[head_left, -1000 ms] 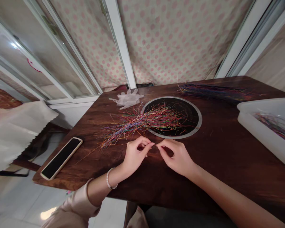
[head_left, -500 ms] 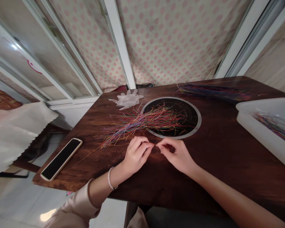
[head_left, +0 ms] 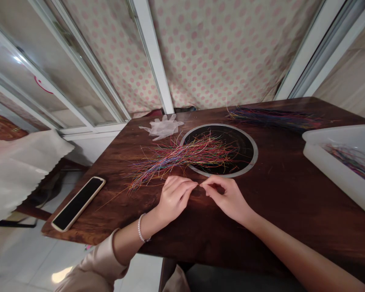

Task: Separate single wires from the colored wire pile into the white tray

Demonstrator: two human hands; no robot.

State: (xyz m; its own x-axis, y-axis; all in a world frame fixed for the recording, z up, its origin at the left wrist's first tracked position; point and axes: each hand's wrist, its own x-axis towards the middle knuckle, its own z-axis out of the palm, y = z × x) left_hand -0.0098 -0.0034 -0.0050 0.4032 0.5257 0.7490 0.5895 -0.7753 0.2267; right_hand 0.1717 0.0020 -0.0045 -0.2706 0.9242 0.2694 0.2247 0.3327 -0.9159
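Note:
In front of the round black plate, my left hand (head_left: 177,197) is closed in a pinch, thumb against fingertips. My right hand (head_left: 224,196) pinches too, its fingertips almost meeting those of the left. A thin wire runs between the two pinches, and only a tiny bit of it shows. Just beyond my hands lies a loose bundle of thin coloured wires (head_left: 182,156), red, yellow, blue and green. Its right end spreads over the round black plate with a silver rim (head_left: 254,152). One stray orange wire sticks out of the bundle's left end across the wood.
A phone (head_left: 78,205) lies at the left edge of the dark wooden table (head_left: 276,211). Clear plastic gloves (head_left: 163,127) rest at the back. Another, darker wire bundle (head_left: 273,117) is at the back right. On the right stands a white bin (head_left: 337,170) with wires inside.
My left fingers have straightened slightly and draw closer together at the tips. Both hands otherwise keep their place, and the bundle has not moved.

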